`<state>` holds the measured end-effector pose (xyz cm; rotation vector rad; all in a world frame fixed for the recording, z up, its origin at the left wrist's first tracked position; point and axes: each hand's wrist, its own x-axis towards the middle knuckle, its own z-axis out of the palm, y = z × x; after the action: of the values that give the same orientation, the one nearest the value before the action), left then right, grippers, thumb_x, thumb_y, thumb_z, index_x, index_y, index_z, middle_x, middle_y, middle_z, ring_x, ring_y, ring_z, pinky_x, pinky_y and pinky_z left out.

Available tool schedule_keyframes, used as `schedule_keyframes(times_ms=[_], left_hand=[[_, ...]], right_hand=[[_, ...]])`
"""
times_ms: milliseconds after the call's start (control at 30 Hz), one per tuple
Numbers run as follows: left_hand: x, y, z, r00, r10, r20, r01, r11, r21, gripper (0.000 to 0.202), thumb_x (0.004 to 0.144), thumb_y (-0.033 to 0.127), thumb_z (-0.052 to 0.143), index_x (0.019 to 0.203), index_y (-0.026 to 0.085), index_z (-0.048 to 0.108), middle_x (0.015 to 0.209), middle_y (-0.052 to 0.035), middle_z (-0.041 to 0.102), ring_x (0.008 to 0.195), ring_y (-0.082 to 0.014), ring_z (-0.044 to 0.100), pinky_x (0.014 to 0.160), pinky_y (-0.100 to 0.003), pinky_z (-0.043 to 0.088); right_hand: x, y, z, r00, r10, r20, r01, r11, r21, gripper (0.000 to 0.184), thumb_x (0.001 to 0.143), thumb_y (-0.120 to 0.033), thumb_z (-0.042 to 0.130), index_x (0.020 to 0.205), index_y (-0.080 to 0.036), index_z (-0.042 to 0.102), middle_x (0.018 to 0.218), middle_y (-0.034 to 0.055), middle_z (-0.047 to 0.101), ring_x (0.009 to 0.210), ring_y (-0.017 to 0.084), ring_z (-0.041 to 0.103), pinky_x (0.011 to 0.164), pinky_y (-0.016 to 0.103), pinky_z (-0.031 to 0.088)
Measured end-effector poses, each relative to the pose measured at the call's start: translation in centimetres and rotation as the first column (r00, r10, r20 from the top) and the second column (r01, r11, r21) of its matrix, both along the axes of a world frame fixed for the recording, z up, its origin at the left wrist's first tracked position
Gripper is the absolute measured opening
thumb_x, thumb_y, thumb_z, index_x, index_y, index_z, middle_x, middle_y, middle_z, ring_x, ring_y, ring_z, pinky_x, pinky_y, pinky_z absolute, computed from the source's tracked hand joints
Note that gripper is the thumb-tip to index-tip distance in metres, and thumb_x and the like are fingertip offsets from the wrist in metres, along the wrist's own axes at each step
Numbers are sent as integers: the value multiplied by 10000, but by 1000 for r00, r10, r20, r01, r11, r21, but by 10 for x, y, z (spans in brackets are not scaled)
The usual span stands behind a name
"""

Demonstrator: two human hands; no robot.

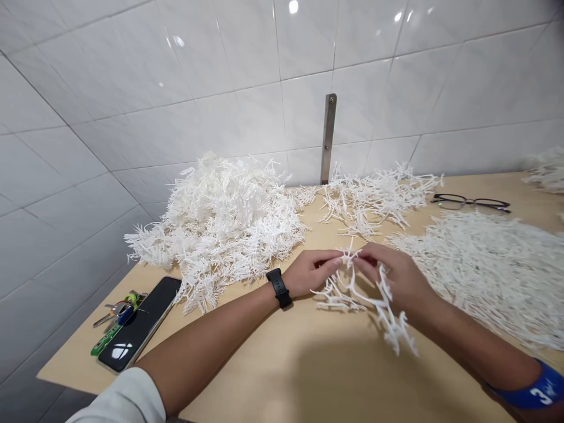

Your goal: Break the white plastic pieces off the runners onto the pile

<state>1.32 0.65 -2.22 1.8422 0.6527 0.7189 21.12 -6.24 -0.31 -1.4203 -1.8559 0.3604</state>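
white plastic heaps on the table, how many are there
4: a tall heap back left, a thin scatter by the metal strip, a wide flat heap on the right, and a small heap cut off at the far right edge. More may lie out of frame.

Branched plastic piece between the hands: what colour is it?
The branched plastic piece is plain white, best seen in the head view, between left hand and right hand.
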Motion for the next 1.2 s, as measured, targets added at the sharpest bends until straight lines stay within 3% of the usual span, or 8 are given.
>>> schedule_keyframes(times_ms=[100, 267, 367, 500, 700, 867, 1033, 1200], left_hand=[[0, -3, 0, 998, -45, -36, 49, 990, 129, 476, 964, 491, 461, 1190, 144, 698, 1088, -104, 728, 997, -226, 649, 906, -322, 478], [0, -2, 0, 997, -71, 18, 68, 991, 115, 538, 1006, 448, 365, 1415, 131, 513, 1279, -140, 656, 1165, -247, 609, 1024, -373, 442], [0, -1, 1, 999, -34, 31, 32, 995, 92, 425, 995, 357, 402, 1294, 129, 600, 1255, -137, 658, 1140, -237, 602, 1014, -362, 439], [1, 1, 1, 999, -34, 16, 34, 999, 41, 262, 946, 254, 453, 1080, 134, 644, 1033, -94, 681, 944, -185, 604, 893, -305, 462], [4, 2, 0, 998, -39, -41, 38, 999, -10, 171, 884, 234, 532, 1001, 153, 626, 842, -27, 608, 704, -120, 519, 684, -244, 417], [5, 5, 0, 997, 76, -34, -71, 990, 126, 101, 844, 247, 600, 868, 152, 624, 884, -27, 572, 692, -112, 468, 657, -246, 384], [6, 7, -2, 994, 111, -20, -108, 988, 111, 106, 821, 243, 640, 792, 148, 604, 816, -17, 544, 697, -120, 474, 651, -246, 388], [3, 4, 2, 999, 32, 36, -38, 986, 163, 171, 847, 315, 655, 829, 147, 628, 877, -53, 584, 799, -148, 534, 740, -260, 432]], right_hand=[[-5, -1, -6, 992, 102, -77, -112, 984, -139, 281, 908, -407, 556, 716, -205, 592, 647, -3, 581, 610, 157, 510, 587, 279, 383], [-6, 3, -16, 984, 105, -146, -145, 943, -301, 345, 896, -459, 552, 671, -198, 535, 591, -36, 469, 565, 130, 404, 536, 263, 309], [-4, 5, -16, 980, 80, -180, -135, 938, -319, 369, 930, -462, 486, 670, -201, 499, 599, -34, 450, 577, 132, 396, 544, 265, 311], [2, 8, -15, 982, -8, -187, -53, 947, -316, 365, 938, -459, 469, 674, -209, 493, 584, -31, 458, 574, 142, 425, 547, 269, 329], [3, 11, -20, 980, -29, -195, -14, 976, -215, 144, 917, -371, 518, 925, -229, 539, 667, -29, 540, 599, 158, 490, 572, 275, 380], [-3, 2, -15, 902, 72, -427, -190, 952, -240, 161, 932, -387, 553, 944, -227, 544, 715, -12, 603, 655, 154, 548, 609, 265, 423], [-9, -3, -8, 851, 171, -497, -354, 886, -300, 261, 943, -421, 525, 857, -198, 629, 743, 29, 657, 655, 156, 562, 650, 289, 455], [-3, 6, -18, 920, -73, -386, -32, 965, -259, 242, 877, -440, 607, 873, -199, 627, 672, -8, 578, 620, 151, 528, 578, 272, 412]])
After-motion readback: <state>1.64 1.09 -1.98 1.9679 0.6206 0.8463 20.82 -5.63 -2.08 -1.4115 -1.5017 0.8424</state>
